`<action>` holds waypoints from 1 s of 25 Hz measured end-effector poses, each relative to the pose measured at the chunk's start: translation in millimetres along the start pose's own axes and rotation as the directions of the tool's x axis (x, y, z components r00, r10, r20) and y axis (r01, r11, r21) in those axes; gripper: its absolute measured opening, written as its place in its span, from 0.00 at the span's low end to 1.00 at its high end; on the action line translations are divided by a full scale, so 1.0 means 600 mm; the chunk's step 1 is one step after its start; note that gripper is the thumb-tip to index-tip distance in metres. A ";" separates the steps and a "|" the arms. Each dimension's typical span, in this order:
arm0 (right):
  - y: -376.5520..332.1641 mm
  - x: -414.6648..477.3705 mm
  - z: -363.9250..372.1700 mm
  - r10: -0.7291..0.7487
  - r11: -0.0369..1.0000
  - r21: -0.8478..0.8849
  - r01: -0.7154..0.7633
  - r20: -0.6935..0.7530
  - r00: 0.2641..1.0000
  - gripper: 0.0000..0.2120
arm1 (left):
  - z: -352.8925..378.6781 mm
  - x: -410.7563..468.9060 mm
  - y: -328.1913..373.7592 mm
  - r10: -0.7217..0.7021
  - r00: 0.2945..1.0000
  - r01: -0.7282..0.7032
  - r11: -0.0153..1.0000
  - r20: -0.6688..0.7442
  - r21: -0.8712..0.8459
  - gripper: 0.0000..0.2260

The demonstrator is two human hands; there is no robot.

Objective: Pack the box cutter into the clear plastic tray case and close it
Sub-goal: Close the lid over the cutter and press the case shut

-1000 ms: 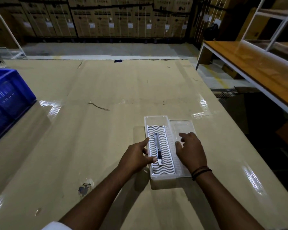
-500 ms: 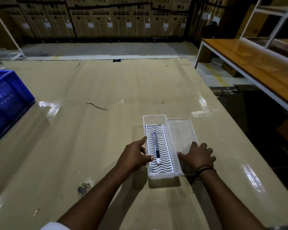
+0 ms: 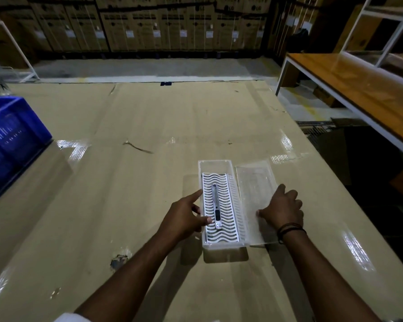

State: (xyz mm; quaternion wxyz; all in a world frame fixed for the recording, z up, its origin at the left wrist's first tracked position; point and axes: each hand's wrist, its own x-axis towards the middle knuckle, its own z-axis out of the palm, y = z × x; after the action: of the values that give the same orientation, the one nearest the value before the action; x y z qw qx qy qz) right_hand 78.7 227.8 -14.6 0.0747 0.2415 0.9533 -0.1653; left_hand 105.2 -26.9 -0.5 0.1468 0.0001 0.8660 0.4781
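The clear plastic tray case (image 3: 214,162) lies on the tan table with a white wavy insert inside. A slim silver box cutter (image 3: 215,205) lies lengthwise on the insert. The case's clear lid (image 3: 254,182) lies open and flat to the right of the tray. My left hand (image 3: 184,219) holds the tray's left wall, with the thumb inside near the cutter's near end and the index finger stretched along the rim. My right hand (image 3: 284,210) grips the lid's near right part, thumb resting on top.
A blue plastic crate (image 3: 12,135) stands at the table's left edge. The table's right edge drops off just beyond the lid. A wooden bench (image 3: 358,89) with a white frame stands further right. Stacked cardboard boxes (image 3: 172,24) line the back.
My right hand has slid from the lid's middle to its right edge and taken hold there. My left hand and the cutter have stayed in place.
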 end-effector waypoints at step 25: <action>-0.193 -0.136 0.029 -0.473 0.881 0.049 0.471 0.043 0.880 0.21 | 0.013 -0.008 -0.039 -0.013 0.994 -0.012 0.975 -0.111 -0.222 0.31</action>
State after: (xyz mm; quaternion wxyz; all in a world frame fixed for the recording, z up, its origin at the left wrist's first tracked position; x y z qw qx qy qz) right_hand 94.7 90.2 19.8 0.0531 -0.0011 0.9778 -0.2026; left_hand 115.2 -33.6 -22.4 0.0975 -0.0434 0.8139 0.5712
